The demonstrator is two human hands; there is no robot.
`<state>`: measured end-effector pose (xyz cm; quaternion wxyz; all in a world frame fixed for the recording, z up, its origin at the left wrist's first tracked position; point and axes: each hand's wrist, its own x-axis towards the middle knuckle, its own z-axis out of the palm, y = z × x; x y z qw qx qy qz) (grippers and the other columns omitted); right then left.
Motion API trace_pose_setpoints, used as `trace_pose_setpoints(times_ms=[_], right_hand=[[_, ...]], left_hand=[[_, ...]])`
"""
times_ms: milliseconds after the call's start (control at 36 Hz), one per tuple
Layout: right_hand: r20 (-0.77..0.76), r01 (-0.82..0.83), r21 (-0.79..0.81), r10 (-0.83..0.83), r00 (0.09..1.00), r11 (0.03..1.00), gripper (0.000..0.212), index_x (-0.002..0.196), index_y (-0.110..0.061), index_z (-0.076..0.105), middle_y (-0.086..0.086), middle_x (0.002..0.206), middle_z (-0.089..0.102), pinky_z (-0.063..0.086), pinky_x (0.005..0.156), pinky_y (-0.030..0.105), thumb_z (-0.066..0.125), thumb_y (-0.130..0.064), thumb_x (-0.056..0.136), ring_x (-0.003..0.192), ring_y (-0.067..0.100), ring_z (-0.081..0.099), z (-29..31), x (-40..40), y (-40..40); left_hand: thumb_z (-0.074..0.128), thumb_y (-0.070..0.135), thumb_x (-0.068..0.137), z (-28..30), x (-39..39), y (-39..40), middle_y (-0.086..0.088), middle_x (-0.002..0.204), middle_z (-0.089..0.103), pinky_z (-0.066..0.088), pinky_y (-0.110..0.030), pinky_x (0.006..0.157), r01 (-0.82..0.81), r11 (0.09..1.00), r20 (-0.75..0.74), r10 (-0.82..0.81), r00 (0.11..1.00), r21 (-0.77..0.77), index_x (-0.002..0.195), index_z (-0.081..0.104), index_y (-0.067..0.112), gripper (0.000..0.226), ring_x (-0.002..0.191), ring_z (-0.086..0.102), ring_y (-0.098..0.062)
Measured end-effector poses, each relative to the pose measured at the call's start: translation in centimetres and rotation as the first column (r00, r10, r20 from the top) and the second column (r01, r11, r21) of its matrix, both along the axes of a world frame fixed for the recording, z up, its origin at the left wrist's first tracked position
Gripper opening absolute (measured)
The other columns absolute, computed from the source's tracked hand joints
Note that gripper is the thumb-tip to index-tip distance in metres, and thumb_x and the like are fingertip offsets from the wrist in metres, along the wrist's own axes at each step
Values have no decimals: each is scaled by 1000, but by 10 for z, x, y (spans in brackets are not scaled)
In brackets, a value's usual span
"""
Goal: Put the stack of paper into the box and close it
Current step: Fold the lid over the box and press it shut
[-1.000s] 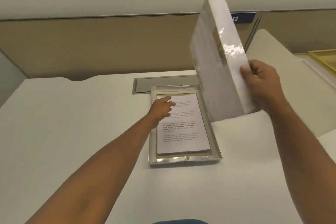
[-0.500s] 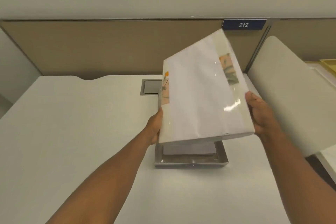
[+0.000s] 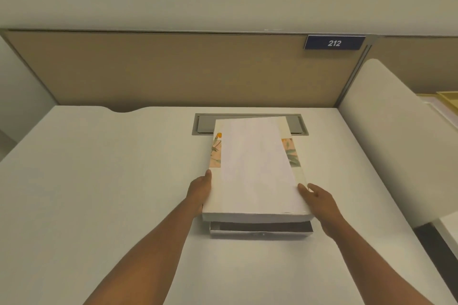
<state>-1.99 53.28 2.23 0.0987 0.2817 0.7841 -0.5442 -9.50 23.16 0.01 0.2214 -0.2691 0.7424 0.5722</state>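
A white box lid (image 3: 255, 168) with flower prints along both long sides lies nearly flat over the silver box base (image 3: 260, 230) on the white desk (image 3: 99, 181). Only the base's front wall shows below the lid, with a dark gap between them. My left hand (image 3: 200, 190) grips the lid's left edge near the front. My right hand (image 3: 319, 203) holds its right front corner. The stack of paper is hidden under the lid.
A grey cable hatch (image 3: 296, 124) is set into the desk behind the box. A beige partition (image 3: 173, 69) with a blue "212" sign (image 3: 334, 43) closes the back. A white curved divider (image 3: 386, 136) stands at the right.
The lid, upright in my right hand a second ago, has swung down over the base. My left hand left the paper and took the lid's left edge. The paper is now covered.
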Motion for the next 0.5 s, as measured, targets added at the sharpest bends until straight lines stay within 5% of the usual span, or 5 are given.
trace_pose_setpoints(times_ms=[83, 222, 361, 444, 500], right_hand=[[7, 59, 61, -60, 998, 996, 64, 144, -11, 46, 7, 149, 47, 37, 111, 42, 56, -48, 93, 134, 28, 46, -5, 0, -2], [58, -1, 130, -6, 998, 992, 62, 132, -18, 58, 0, 130, 63, 45, 104, 40, 51, -61, 87, 118, 22, 57, -22, 2, 7], [58, -52, 165, 43, 997, 985, 60, 110, -18, 66, -3, 103, 68, 45, 80, 32, 45, -68, 82, 93, 18, 59, -38, 8, 13], [-2, -67, 229, 69, 998, 971, 39, 73, -21, 49, -5, 74, 49, 32, 63, 31, 44, -55, 93, 72, 18, 43, -25, 17, 3], [-35, -78, 276, 91, 995, 958, 41, 68, -18, 39, -1, 68, 40, 28, 61, 34, 43, -48, 96, 67, 20, 37, -22, 22, 1]], left_hand=[[38, 47, 102, 0, 2, 4, -7, 106, 63, 50, -35, 81, 11, 997, 7, -11, 1000, 72, 113, 59, 12, 43, 94, 62, -25], [41, 47, 100, -8, 12, 4, -4, 109, 65, 47, -43, 103, 26, 999, -18, -26, 1000, 26, 116, 62, 11, 45, 108, 61, -27], [40, 56, 98, -12, 36, 0, 0, 102, 62, 42, -34, 87, 34, 998, 29, -36, 999, 58, 106, 58, 16, 44, 100, 56, -24], [44, 65, 92, -18, 49, -6, 3, 111, 63, 38, -32, 89, 62, 997, 44, -63, 997, 35, 113, 60, 18, 54, 105, 55, -22], [46, 67, 90, -19, 55, -12, 7, 104, 62, 37, -32, 90, 98, 995, 50, -99, 994, 20, 107, 61, 20, 52, 104, 54, -21]])
